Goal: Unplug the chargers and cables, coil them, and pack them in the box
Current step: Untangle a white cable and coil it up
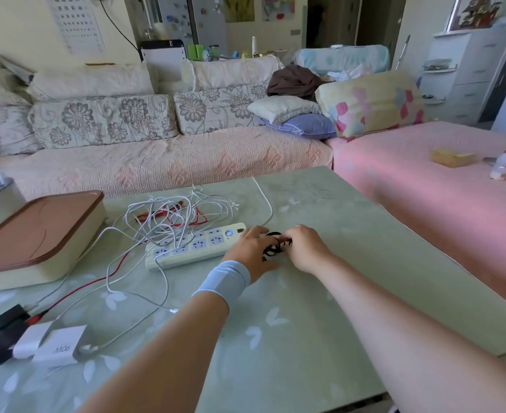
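Pale green leaf-patterned table (275, 353), white cables (168, 222), red cable (97, 280), black cable (272, 248), cream power strip (192, 248), brown-lidded box (37, 234).

The table (305, 338) top is smooth and glossy, like glass. The power strip (186, 251) is smooth cream plastic. The box (37, 278) is matt cream plastic under a glossy brown lid (37, 228). The white cables (171, 217) have a smooth plastic sheath; the black cable (272, 248) looks matt. The sofa (156, 162) wears quilted cloth.

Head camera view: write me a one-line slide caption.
The left hand and right hand hold a black cable beside the power strip; tangled cables and the closed box sit nearby.
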The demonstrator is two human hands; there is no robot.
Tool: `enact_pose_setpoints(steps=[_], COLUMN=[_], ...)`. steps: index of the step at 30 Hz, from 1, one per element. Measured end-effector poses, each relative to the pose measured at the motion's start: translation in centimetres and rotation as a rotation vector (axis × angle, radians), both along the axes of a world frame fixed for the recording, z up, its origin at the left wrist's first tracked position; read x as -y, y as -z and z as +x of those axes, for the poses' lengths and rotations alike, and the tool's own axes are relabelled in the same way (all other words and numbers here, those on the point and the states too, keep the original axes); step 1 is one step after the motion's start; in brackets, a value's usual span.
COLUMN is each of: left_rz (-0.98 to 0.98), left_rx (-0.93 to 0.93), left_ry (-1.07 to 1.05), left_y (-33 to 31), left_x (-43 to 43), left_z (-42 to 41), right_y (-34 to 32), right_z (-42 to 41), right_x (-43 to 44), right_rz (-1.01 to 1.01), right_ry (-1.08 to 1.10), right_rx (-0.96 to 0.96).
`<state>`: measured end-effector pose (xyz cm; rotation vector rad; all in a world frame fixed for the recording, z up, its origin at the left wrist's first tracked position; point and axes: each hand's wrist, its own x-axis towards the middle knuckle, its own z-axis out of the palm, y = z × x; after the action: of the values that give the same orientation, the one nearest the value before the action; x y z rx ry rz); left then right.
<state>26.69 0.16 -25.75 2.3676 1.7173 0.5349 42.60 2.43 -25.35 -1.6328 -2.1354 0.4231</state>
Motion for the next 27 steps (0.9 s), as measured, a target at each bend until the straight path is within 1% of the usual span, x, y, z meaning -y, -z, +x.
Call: enact_pose_setpoints(steps=[3,5,8,10,14,17,20,22,24,25,27], left_rz=[0.065,0.12,0.237,0.316,0.501,0.552,0.507,0.365,0.19,0.115,0.007], left_rx=[0.099,0.133,0.172,0.17,0.15,0.24,0.244,0.251,0.293,0.376,0.621], left_ry=[0.006,-0.008,-0.027,-0.051,-0.131,-0.298,-0.455,-0.562,-0.585,-0.557,-0.505], left_y=[-0.4,-1.0,-2.5,-3.6,-5.1,-6.2,-6.4,-6.1,-5.6,-5.5,-5.7], left_x=[0.8,1.4,2.7,4.0,5.8,6.1,6.2,6.3,6.2,6.1,6.1], left_z=[-1.0,-2.1,-4.6,-6.7,-11.1,-13.7,-16.0,-17.5,-19.0,-19.6,-20.3], right_y=[-0.3,-0.7,-1.7,-2.2,-2.8,-3.3,-3.9,-4.2,-4.5,-4.6,-4.8], right_z=[-1.1,-1.4,-2.1,-3.1,-6.9,-11.1,-14.7,-16.2,-17.1,-17.3,-17.9], right_x=[-0.3,-0.1,0.5,1.1,2.6,3.7,4.8,5.2,5.4,5.5,5.6], right_rz=[-0.002,0.014,0.109,0.156,0.189,0.174,0.039,-0.109,-0.223,-0.246,-0.241], right_ry=[-0.017,0.002,0.001,-0.029,-0.089,-0.186,-0.226,-0.257,-0.303,-0.311,-0.303], right_rx=[0.004,0.045,0.157,0.16,0.0,-0.192,-0.376,-0.465,-0.572,-0.625,-0.731])
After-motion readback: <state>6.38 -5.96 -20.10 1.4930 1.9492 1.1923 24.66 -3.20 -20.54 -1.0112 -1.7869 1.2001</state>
